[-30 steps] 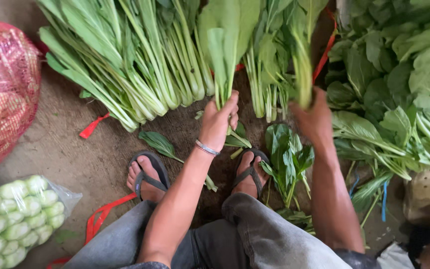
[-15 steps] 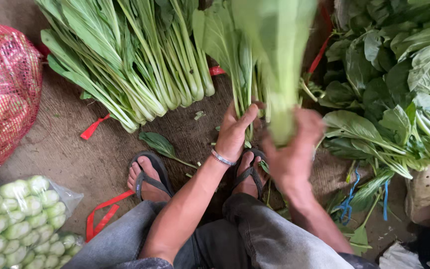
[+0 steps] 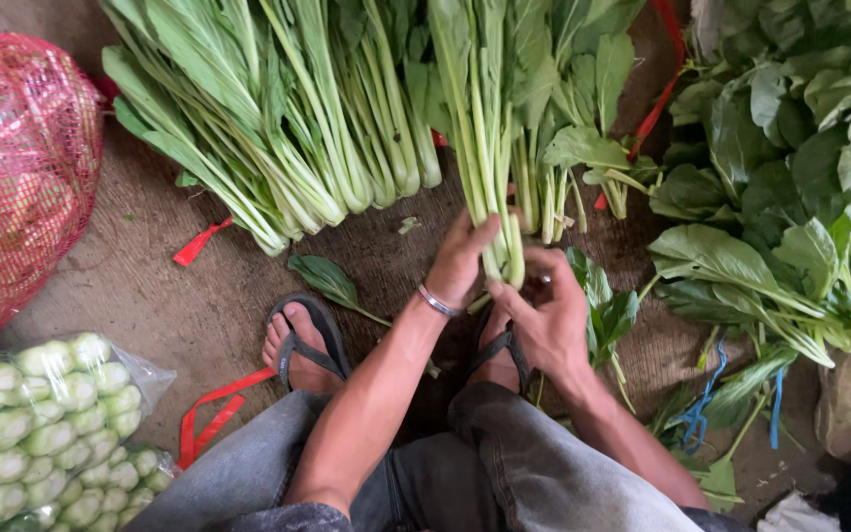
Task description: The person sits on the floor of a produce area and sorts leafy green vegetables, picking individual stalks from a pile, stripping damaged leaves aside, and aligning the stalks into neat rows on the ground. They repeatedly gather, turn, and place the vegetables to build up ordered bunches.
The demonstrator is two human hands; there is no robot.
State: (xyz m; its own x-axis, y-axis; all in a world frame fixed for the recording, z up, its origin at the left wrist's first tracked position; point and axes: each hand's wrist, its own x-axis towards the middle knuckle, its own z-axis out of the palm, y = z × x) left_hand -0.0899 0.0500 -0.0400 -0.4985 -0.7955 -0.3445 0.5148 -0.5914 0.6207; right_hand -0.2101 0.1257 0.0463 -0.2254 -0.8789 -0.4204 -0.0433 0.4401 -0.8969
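Left hand (image 3: pixel 460 261) and right hand (image 3: pixel 544 320) clamped around stem ends of leafy greens bundle (image 3: pixel 485 148). Piled greens (image 3: pixel 278 128) crowd close left; loose leaves (image 3: pixel 770 227) right; bare ground (image 3: pixel 140 296) below-left.

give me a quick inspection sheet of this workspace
surface: bare brown ground, slightly littered
job's things: bunch of leafy green stalks, held upright at its base
clutter: loose leaf, red ties, blue ties
hands: left hand and right hand both grip the bunch's base
cables: nothing seen
surroundings: piled greens, red mesh sack, clear bag of pale green vegetables, more leafy greens at right
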